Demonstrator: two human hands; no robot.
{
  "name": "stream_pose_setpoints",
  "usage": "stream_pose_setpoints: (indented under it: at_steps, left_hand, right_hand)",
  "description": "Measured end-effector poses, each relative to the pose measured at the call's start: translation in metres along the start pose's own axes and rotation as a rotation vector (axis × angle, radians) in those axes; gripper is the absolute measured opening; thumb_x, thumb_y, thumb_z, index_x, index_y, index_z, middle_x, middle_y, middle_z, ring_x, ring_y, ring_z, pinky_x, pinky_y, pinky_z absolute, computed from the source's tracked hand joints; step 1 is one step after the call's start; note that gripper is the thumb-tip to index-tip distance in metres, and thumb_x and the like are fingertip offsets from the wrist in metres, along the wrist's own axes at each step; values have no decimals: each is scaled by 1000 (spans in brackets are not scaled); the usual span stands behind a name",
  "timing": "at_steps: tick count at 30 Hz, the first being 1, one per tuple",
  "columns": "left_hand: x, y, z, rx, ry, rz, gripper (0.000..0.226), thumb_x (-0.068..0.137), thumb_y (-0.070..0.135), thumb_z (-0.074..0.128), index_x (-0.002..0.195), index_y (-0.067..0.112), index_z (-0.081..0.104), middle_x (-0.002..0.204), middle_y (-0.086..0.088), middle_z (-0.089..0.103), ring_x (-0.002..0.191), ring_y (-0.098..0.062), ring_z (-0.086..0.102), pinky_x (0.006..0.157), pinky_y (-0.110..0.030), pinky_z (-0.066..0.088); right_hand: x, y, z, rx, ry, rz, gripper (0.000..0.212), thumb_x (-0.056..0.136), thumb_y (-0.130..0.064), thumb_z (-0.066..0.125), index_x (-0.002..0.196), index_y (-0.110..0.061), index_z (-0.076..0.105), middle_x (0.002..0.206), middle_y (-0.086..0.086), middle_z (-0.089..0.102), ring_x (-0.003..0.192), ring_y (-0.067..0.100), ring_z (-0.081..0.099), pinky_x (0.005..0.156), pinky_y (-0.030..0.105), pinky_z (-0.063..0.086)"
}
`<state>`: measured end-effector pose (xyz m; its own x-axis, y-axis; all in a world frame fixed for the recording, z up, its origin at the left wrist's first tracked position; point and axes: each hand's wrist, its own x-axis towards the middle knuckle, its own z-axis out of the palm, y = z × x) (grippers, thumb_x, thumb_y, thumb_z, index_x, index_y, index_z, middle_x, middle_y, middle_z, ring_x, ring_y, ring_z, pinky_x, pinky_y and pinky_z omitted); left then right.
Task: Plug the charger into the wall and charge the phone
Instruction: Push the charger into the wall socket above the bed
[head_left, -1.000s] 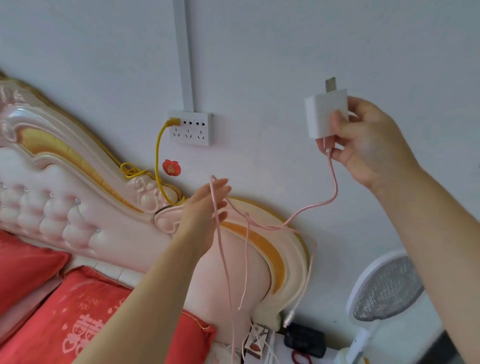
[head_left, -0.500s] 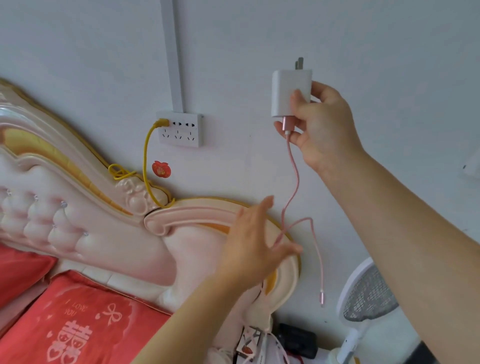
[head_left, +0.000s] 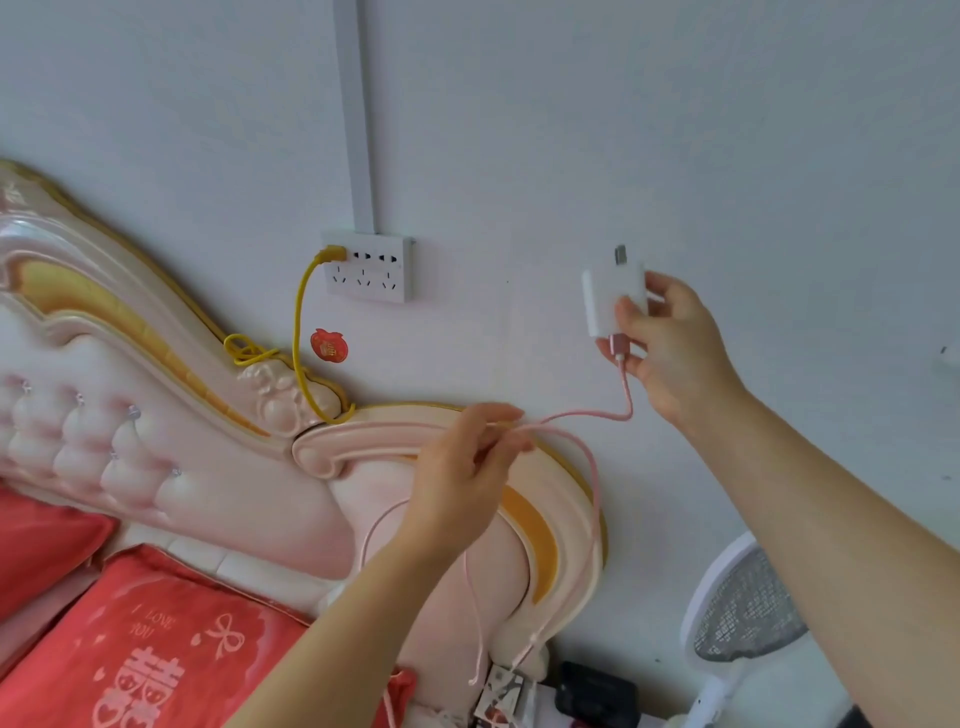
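Nearest the camera, at about 6 o'clock in the view, the left hand (head_left: 467, 467) is curled loosely with its fingertips pinched on the pink cable (head_left: 582, 415), which runs limp through them and falls away in slack loops toward the clutter below the headboard (head_left: 363, 441). Such a cord looks light and wholly soft; it will carry no push, tangles easily, and is best gathered a little way back from either end, never tugged at the connector. Farther out, at roughly 3 o'clock, the right hand (head_left: 670, 348) is closed around the white charger (head_left: 605, 296), thumb across its front face and fingers behind, prongs pointing up and clear of the grip. That block appears small, rigid and smooth-sided, so it could slip; holding its flat faces near the cable end, as now, should leave the prongs free for insertion. Farthest, on the wall toward 11 o'clock from the charger and well apart from it, sits the white socket strip (head_left: 371, 270), its leftmost outlet taken by a yellow cord (head_left: 297, 332), the others open. No phone can be made out with certainty.
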<state>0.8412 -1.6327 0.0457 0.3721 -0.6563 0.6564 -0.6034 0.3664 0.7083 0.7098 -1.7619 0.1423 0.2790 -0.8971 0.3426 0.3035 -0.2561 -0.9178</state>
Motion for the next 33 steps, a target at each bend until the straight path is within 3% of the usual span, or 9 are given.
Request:
stream_pose_setpoints:
  at_steps: [4,9,11,13,16,20,23,27,33]
  left_hand:
    - [21,12,0,-292,161,-208,21,89,14,56,76,29,62,66,10,68,60,-9,61,64,-30,55]
    - [58,-8,-23,-1085,443,-798,15,94,8,45,81,5,53,49,-1,62,37,-7,49,38,-15,43]
    - [61,-22,-30,-1137,472,-968,21,95,4,41,76,2,49,52,-6,58,33,-7,47,35,-13,42]
    - [54,-32,-28,-937,364,-1016,21,96,0,38,76,0,47,61,-11,55,29,-6,44,32,-12,40]
    - [35,-41,-17,-535,36,-931,9,95,2,42,96,-3,49,68,-12,58,31,-5,45,34,-14,41]
    - [22,-34,-12,-106,-441,-640,18,93,8,46,100,3,62,61,0,68,39,-5,51,39,-16,42]
    - [15,-26,-16,-71,-684,-490,29,97,23,40,100,12,66,61,9,69,43,-3,47,43,-12,36]
    - [9,-27,-22,-175,-751,-373,25,78,29,61,102,20,62,64,7,66,53,-7,48,52,-14,41]
    - [2,-39,-29,-161,-726,-245,83,61,8,74,119,53,34,93,7,52,63,-4,41,68,-20,46]
  right_hand:
    - [-13,40,-13,-76,-63,95,26,89,-3,54,106,-22,51,106,0,57,86,19,61,59,27,53]
    - [-32,66,-25,-162,-237,206,28,88,-3,55,104,-26,56,110,3,59,79,18,62,67,35,52]
    - [-32,62,-27,-80,-229,207,28,88,-2,54,101,-27,57,107,2,60,81,18,62,66,34,53]
    - [-28,51,-26,25,-226,173,27,88,-1,53,98,-27,58,104,1,60,81,16,63,59,29,55]
    - [-20,29,-16,39,-241,57,28,87,-2,55,95,-29,59,103,-3,61,83,13,64,57,25,55]
    - [-6,6,1,10,-199,-56,30,87,-2,56,96,-31,57,103,-4,60,89,15,63,60,25,54]
    - [5,-3,5,-3,-133,-74,28,88,-2,54,101,-27,54,102,-4,59,87,14,61,64,27,53]
    - [15,-2,-1,-9,-67,-41,30,90,-2,52,114,-19,50,105,0,59,88,17,60,70,31,53]
    - [22,6,-19,-15,7,2,31,90,-4,53,117,-18,50,109,3,58,92,23,59,68,32,52]
